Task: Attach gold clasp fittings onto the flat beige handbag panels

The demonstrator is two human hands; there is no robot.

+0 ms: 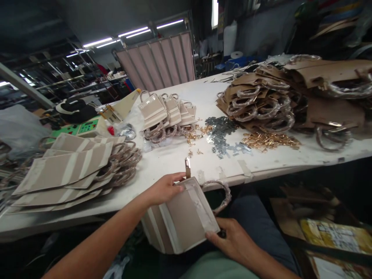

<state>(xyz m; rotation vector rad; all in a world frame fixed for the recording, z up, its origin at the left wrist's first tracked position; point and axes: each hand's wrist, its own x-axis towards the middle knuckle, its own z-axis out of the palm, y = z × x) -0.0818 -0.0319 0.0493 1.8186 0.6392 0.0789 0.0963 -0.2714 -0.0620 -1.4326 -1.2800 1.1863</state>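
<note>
A long white worktable (174, 159) fills the view. At its right lies a heap of brown card-backed bag panels with plastic-wrapped ring handles (261, 104). At its left is a stack of flat beige striped fabric panels (66, 170), and at the centre a row of small beige handbags (165, 112).

A beige fabric handbag with a wrapped ring handle (186, 217) is held at the table's near edge, over the person's lap. The left hand (165, 190) grips its upper corner, fingers curled over the edge. The right hand (232, 240) pinches its lower corner.

Scattered grey metal plates (221, 133) and a pile of gold metal fittings (270, 141) lie mid-table. A small gold metal clasp (187, 167) stands up from the bag's top.
</note>
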